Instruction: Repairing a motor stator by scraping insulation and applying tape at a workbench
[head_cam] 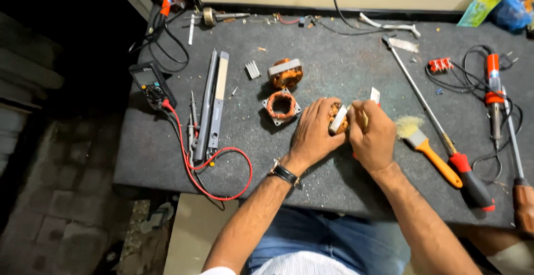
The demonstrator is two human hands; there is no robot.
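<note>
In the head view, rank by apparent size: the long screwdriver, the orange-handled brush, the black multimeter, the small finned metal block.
1. long screwdriver
2. and 3. orange-handled brush and black multimeter: too alike to rank
4. small finned metal block

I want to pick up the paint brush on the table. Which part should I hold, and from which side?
Hold the brush by its orange handle, coming from the near right. The handle lies bare, pointing toward the table's near edge; the bristles face the right hand.
</note>
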